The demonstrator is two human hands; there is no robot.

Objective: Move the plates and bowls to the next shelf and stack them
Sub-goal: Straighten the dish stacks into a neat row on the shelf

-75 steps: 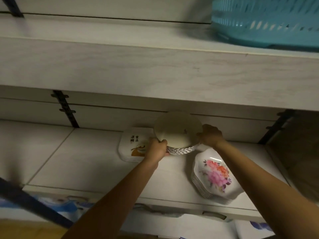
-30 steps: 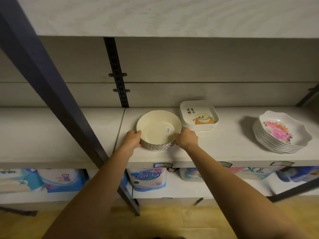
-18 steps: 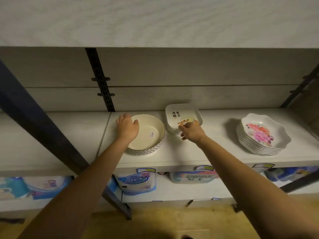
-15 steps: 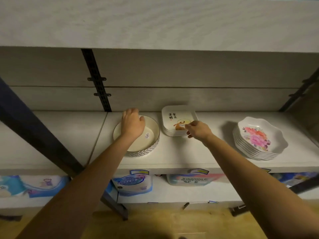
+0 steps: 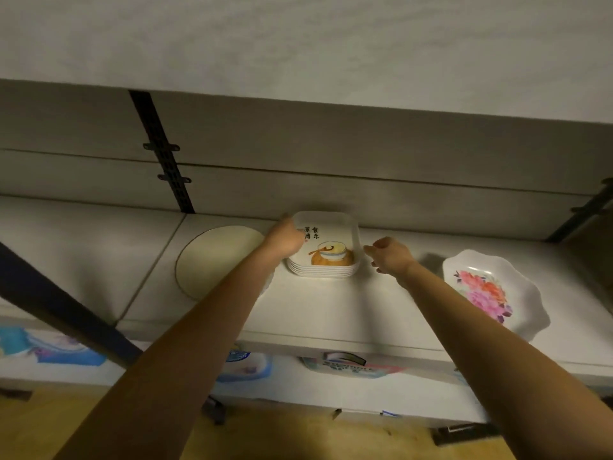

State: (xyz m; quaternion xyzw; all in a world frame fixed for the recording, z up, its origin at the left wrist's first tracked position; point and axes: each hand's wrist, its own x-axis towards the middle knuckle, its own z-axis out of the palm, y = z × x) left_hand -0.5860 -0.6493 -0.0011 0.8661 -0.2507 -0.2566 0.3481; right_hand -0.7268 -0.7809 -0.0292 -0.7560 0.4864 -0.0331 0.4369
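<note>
Stack of square white picture-printed plates [image 5: 328, 250] on pale wooden shelf [image 5: 331, 310], left grip [image 5: 285, 240] against its 9 o'clock edge, hold unclear, right grip [image 5: 389, 255] loosely curled and empty just off 3 o'clock, cream round bowl [image 5: 215, 260] further toward 9 o'clock.

The shelf board [image 5: 331, 310] looks like pale, matt wood-grain laminate — the square plates [image 5: 326, 247] and flowered plates [image 5: 491, 290] shine glossy and smooth, the cream bowl [image 5: 219, 260] duller — and the slotted upright [image 5: 162, 154] is black matt metal.
</note>
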